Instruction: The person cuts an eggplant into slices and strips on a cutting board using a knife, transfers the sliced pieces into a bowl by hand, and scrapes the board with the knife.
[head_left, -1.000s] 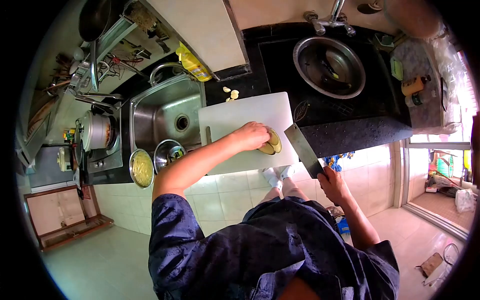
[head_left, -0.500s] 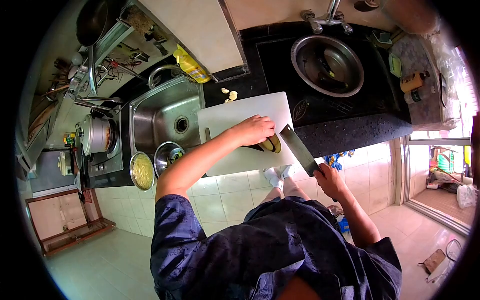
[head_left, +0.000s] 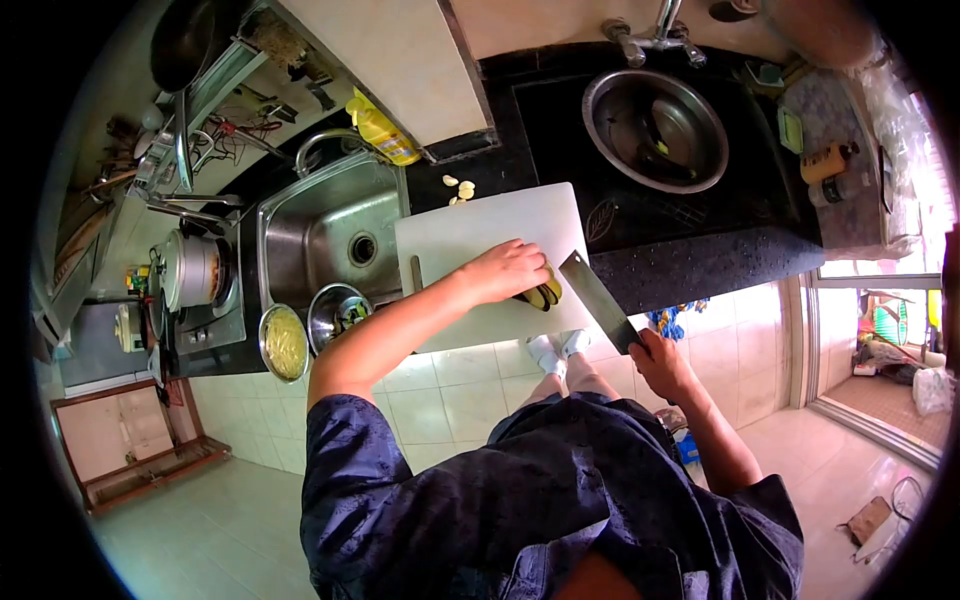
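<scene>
On the white cutting board (head_left: 460, 235), my left hand (head_left: 508, 272) has its fingers closed on dark-skinned eggplant pieces (head_left: 541, 295) with pale cut faces. The fingertips cover part of them. My right hand (head_left: 655, 362) grips the handle of a cleaver (head_left: 598, 302), whose blade lies at a slant over the board's right edge, just right of the pieces and apart from them. Several peeled garlic cloves (head_left: 466, 189) lie on the black counter behind the board.
A metal basin (head_left: 596, 145) with dark eggplants stands at the back right. To the left are a sink (head_left: 320, 215), a small metal bowl (head_left: 319, 318), a bowl of pale yellow shreds (head_left: 283, 343) and a pot (head_left: 190, 268). A yellow bottle (head_left: 385, 130) stands behind the sink.
The eggplant pieces have turned under my left hand, and more dark skin shows now. The cleaver has shifted slightly left since the first frame and has stayed nearly still since the second.
</scene>
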